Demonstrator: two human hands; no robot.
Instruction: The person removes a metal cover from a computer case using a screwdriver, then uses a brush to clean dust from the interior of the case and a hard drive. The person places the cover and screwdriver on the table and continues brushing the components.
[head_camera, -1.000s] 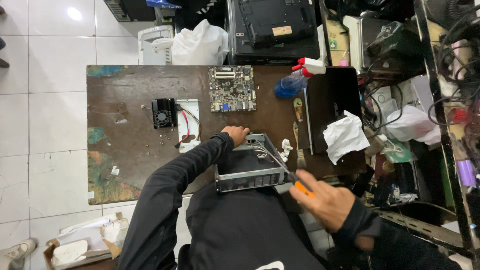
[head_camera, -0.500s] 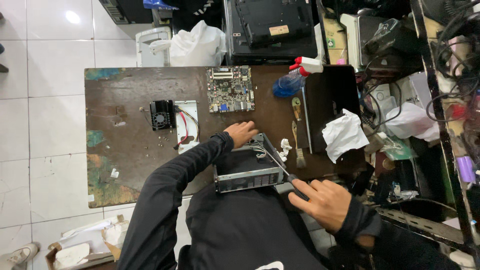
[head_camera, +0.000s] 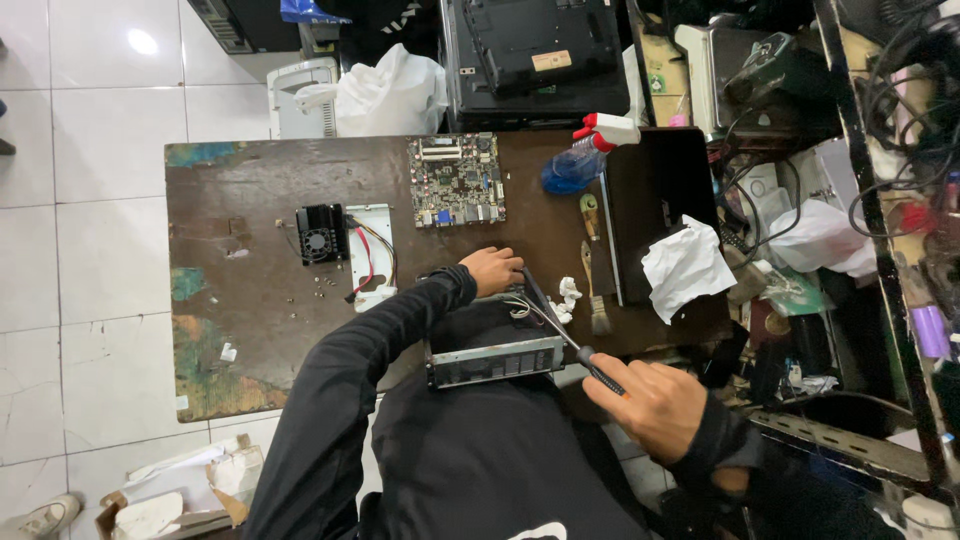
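on the worn brown table (head_camera: 240, 200), toward its left, a black fan block (head_camera: 320, 234) and a white bracket (head_camera: 370, 250) with red wires lie beside loose screws, with a green circuit board (head_camera: 457, 180) farther back. at the near edge sits the small metal computer case (head_camera: 495, 345), open at the top. the left hand (head_camera: 492, 270) rests on its far rim, fingers curled together over the edge. the right hand (head_camera: 645, 405) is wrapped tight round a screwdriver (head_camera: 560, 325), its shaft slanting into the case. judging by this, the driver wants to stand straight on the screw, the left hand pressing the case still, the wires inside kept off the tip.
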